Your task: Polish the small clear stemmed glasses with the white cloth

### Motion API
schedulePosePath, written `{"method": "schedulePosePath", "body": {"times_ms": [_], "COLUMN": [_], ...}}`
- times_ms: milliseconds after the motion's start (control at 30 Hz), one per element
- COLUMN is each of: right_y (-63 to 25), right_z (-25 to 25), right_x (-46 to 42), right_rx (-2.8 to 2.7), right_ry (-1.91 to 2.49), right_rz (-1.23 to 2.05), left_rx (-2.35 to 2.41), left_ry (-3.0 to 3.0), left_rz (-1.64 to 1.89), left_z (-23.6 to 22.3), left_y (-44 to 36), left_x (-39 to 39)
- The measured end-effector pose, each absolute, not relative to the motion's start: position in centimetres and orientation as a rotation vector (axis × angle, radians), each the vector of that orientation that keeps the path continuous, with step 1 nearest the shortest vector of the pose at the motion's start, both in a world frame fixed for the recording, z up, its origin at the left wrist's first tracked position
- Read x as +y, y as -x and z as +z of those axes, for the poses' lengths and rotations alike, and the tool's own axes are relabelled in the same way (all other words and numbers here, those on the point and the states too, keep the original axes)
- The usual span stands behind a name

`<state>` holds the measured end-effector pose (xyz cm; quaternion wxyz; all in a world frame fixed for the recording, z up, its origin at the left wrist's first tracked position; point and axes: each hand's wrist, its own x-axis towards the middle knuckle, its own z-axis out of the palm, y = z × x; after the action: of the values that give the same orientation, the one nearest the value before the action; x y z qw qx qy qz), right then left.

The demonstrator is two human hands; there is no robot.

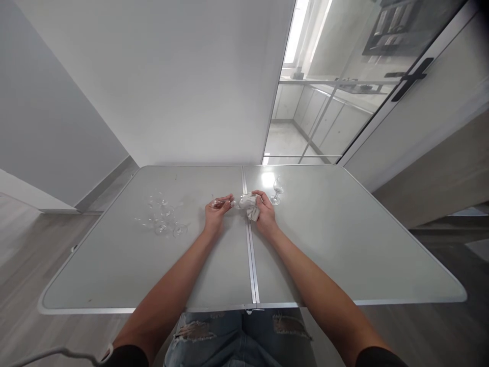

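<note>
Over the middle of the table, my left hand (217,213) grips a small clear stemmed glass (237,204) that lies sideways in the air. Closed around a crumpled white cloth (252,208), my right hand (266,213) presses it against the glass's other end. The cloth hides part of the glass. Just right of my right hand, another stemmed glass (277,191) stands upright on the table. To the left of my left hand sits a cluster of several clear stemmed glasses (164,219); their outlines overlap and are faint.
The pale folding table (324,244) has a metal seam (251,265) running down its middle. Behind it rises a white wall (191,86). A glass door (305,117) with a black handle (412,79) stands at the back right. A pale cable (57,351) shows at the lower left.
</note>
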<state>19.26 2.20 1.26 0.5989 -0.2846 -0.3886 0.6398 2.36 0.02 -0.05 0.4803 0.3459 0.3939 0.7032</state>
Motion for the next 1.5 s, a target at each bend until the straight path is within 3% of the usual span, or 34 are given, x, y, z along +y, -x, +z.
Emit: {"method": "schedulePosePath", "body": {"times_ms": [200,633,1333,1500], "right_y": [-19.2,-19.8,-20.2,-20.7], "right_z": [1.0,2.1,2.5,2.6], "right_x": [2.5,2.0,1.2,1.0], "right_rx": [-0.829,-0.969,-1.075,-1.408], "right_ry": [0.696,0.594,0.611,0.687], "right_rz": [1.403,1.708,1.672,1.448], "left_rx": [0.933,0.938,0.974,1.003], "left_ry": [-0.848,-0.909,-0.949,-0.973], "left_rz": [1.728,1.688,1.735,1.716], "left_z": [-0.2,0.1,0.5,0.5], "left_y": [-2.3,-2.3,-2.5,-2.5], "left_x": [0.1,0.0,-0.1,-0.2]}}
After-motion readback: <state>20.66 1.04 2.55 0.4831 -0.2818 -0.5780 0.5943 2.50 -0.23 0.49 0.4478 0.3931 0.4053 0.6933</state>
